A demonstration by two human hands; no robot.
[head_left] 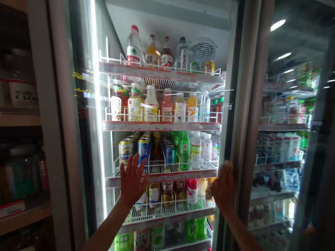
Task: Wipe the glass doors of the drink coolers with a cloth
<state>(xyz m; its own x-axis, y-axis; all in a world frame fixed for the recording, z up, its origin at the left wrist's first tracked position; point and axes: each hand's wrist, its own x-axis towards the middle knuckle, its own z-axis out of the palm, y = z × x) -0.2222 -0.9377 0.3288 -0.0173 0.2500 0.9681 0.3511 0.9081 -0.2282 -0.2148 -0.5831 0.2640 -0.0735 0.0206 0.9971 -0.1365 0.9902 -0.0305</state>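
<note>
My left hand (133, 180) is raised with its fingers spread, flat against the glass door of a drinks cooler (89, 104), in front of the blue and gold cans (133, 148). It holds nothing. My right hand (223, 185) rests at the dark metal door frame (232, 136), beside the end of a wire shelf (162, 176), and holds nothing that I can see. Behind the glass, rows of bottled drinks (167, 109) stand on white wire shelves. Lower bottles (167, 193) are partly hidden behind my hands.
A second glass-door cooler (285, 122) full of drinks stands to the right. A wooden shelf unit (19, 120) with jars and boxes stands to the left. A round white fan (202, 52) sits at the top back of the cooler.
</note>
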